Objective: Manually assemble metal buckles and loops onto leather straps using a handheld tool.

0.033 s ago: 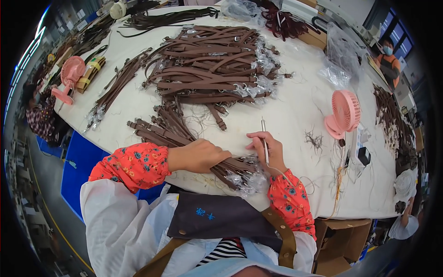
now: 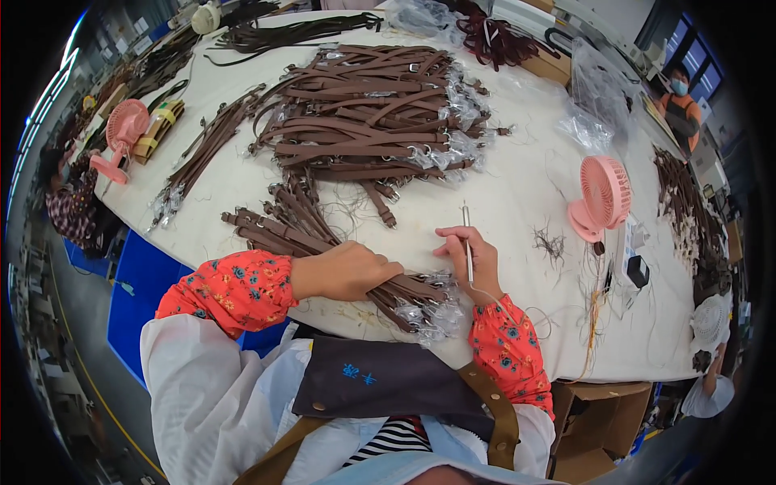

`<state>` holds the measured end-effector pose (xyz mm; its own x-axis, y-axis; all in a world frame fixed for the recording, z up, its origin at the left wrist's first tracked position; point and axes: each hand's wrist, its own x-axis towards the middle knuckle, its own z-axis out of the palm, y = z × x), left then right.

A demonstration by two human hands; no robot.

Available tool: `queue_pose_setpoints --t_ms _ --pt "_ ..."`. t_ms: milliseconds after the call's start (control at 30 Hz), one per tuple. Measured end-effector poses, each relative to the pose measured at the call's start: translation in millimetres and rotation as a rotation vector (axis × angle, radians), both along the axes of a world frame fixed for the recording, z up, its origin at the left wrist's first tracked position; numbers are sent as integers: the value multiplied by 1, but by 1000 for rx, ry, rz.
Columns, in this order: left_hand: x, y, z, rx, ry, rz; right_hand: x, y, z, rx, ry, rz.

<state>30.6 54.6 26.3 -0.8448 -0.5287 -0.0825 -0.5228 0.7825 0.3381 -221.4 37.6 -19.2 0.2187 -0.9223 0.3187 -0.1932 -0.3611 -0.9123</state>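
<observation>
My left hand (image 2: 343, 271) is closed around a bundle of brown straps (image 2: 279, 233) near the table's front edge. The bundle slants from upper left to lower right, and its right end, with metal hardware in clear plastic wrap (image 2: 435, 314), sticks out past my fist. To the right of that end, my right hand (image 2: 477, 263) grips a slim metallic pen-shaped tool (image 2: 469, 263) with a thin cord trailing toward the wrist. The tool's tip points away from me and touches no strap. Beyond my left hand lies a large pile of similar brown straps (image 2: 364, 113).
A pink fan (image 2: 600, 198) stands right, beside a white power strip (image 2: 629, 250) and loose thread scraps (image 2: 550, 244). Another pink fan (image 2: 125, 133) is at the left. Clear plastic bags (image 2: 594, 105) lie far right. A cardboard box (image 2: 598, 424) sits below the table edge. A person (image 2: 681, 113) is across the table.
My right hand and the pen-shaped tool have shifted very slightly to the right. My left hand stays on the strap bundle almost unmoved.
</observation>
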Motion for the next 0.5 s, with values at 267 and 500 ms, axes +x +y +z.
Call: queue_pose_setpoints --t_ms 267,500 --pt "19 -28 84 -147 360 217 -16 -20 2 -44 -281 -301" --pt "23 -58 164 247 1197 354 -17 -21 6 -67 -317 -353"
